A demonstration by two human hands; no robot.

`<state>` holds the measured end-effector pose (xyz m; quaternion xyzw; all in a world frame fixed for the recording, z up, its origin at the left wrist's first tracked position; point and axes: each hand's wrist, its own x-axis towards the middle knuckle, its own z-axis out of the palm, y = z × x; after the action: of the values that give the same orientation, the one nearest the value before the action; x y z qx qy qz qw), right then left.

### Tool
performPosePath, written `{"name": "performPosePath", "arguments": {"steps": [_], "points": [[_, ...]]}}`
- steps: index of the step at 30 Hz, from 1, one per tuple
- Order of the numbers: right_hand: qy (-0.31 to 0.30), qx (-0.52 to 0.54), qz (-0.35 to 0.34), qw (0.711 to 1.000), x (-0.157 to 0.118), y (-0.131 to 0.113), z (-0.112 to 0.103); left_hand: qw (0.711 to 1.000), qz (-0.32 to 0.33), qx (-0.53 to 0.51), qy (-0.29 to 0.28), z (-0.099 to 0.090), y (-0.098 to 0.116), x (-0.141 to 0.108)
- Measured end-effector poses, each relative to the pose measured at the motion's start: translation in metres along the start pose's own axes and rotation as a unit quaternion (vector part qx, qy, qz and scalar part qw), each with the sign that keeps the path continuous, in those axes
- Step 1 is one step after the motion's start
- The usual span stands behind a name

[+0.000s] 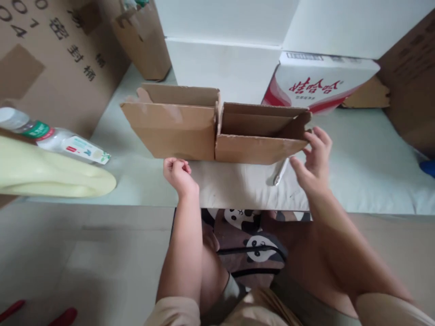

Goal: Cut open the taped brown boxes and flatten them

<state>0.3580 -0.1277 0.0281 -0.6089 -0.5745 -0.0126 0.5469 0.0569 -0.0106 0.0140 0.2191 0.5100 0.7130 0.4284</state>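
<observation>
Left box point(170, 131): stands open-topped at the middle of the tabletop point(142, 185), back from the near edge.
Right box point(258, 150): stands open just beside it, also set back from that edge.
Left hand point(178, 175): curled into a loose fist at the left box's lower front; nothing shows inside it, and whether it touches the board cannot be told.
Right hand point(316, 158): fingers at the right box's right end, thumb spread forward; whether it truly grips cannot be told.
Good handling: probably low, even pressure on the walls, since the thin rims look easy to bend; the left hand would steady better with its fingers laid flat.
Care: the slim tool point(280, 172) lies between the right box and the near edge, close to the thumb, so that side calls for a clear path.
Open boxes in front: two.
Hands: two.
Tools: one.
Bottles: one bottle point(64, 140), toward the tabletop's left end.
Red-and-white cartons: one carton point(312, 83), behind, right of middle.
</observation>
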Motion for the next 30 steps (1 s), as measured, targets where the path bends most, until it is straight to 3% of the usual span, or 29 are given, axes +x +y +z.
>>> {"name": "performPosePath", "arguments": {"steps": [3, 10, 14, 16, 19, 24, 30], "points": [[0.012, -0.036, -0.063, 0.997, -0.001, -0.02, 0.014, 0.999, 0.027, 0.03, -0.002, 0.004, -0.003, -0.007], [0.012, -0.018, -0.05, 0.999, 0.0, -0.025, 0.003, 0.991, 0.097, 0.075, -0.048, 0.013, -0.011, -0.026], [-0.006, 0.039, -0.074, 0.996, -0.001, -0.035, -0.011, 0.972, 0.221, 0.055, -0.062, 0.018, -0.001, -0.042], [-0.019, 0.049, -0.071, 0.996, -0.002, -0.042, -0.02, 0.945, 0.306, 0.033, -0.109, 0.02, 0.009, -0.054], [-0.036, 0.075, -0.075, 0.994, -0.004, -0.046, -0.028, 0.912, 0.358, 0.018, -0.201, 0.018, 0.021, -0.072], [-0.057, 0.133, -0.087, 0.986, -0.008, -0.043, -0.027, 0.874, 0.39, 0.035, -0.286, 0.004, 0.023, -0.083], [-0.108, 0.177, -0.094, 0.974, -0.014, -0.053, -0.02, 0.839, 0.336, 0.11, -0.413, -0.01, 0.019, -0.078]]}}
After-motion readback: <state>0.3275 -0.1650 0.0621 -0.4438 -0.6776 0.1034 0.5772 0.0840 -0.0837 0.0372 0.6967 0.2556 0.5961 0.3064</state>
